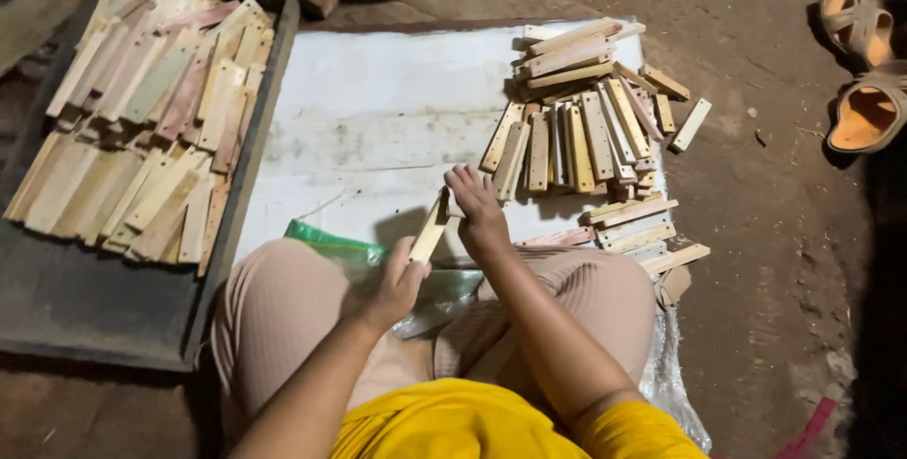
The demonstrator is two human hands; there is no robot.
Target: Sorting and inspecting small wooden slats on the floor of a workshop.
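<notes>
Head view: dirt floor (775,232), dim light. Far left, dark tray (85,308) holds dozens of pale wood slats (142,119), too many to count. Centre, white sheet (378,110) on the floor, green plastic bag (331,244) at its near edge. Left hand (397,284) fingers wrapped around one wooden slat (430,230), tilted upright over the lap; right hand (477,209) fingers pinch its top end. Right, slat pile (590,110), roughly thirty. Far right, three sandals (855,53).
</notes>
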